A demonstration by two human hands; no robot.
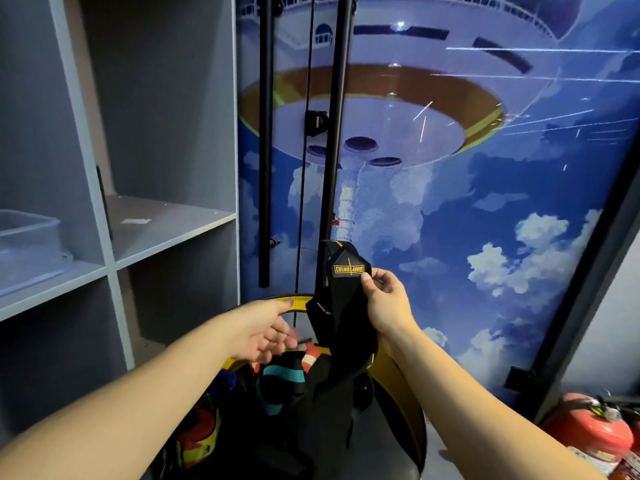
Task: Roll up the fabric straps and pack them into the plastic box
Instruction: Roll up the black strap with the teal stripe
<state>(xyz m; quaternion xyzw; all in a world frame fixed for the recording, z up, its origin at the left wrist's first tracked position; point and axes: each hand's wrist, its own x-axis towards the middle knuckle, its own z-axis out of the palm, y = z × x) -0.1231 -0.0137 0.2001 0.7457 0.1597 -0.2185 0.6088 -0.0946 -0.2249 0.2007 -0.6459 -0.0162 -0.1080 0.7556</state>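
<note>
Pinching the top edge of a black fabric strap (341, 317) beside its yellow label, the right hand (384, 306) holds it up above a round yellow-rimmed bin (388, 372) full of other straps (black, teal-striped, orange), its lower end hanging down into the pile. The left hand (266, 336) hovers just beside the strap over the bin, its fingers (285, 336) loosely spread and holding nothing. A clear plastic box (29, 244) sits on the grey shelf (166, 223) well apart at the left.
</note>
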